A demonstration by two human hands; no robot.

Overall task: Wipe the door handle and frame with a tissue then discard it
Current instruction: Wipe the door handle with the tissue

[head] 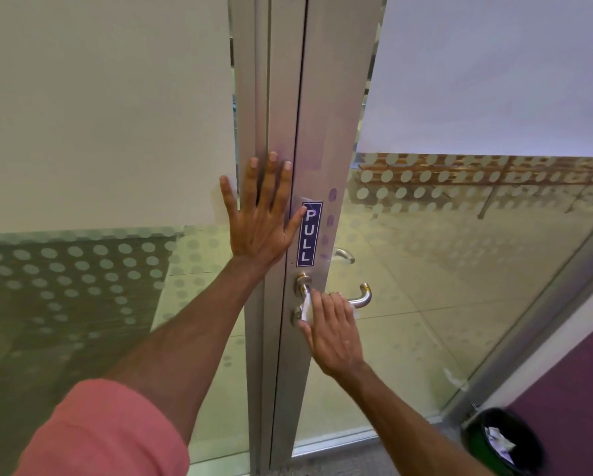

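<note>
A silver lever door handle (362, 297) sticks out of the aluminium door frame (326, 125), below a blue PULL sticker (309, 233). My right hand (333, 329) presses a white tissue (307, 309) against the handle near its base; the tissue shows only at the hand's left edge. My left hand (262, 214) lies flat with fingers spread on the fixed frame post (254, 97), left of the sticker, holding nothing.
Frosted, dotted glass panels (460, 235) flank the frame on both sides. A black waste bin (503, 441) with crumpled paper inside stands on the floor at the lower right, by a purple wall (576, 383). A second handle (345, 255) shows through the glass.
</note>
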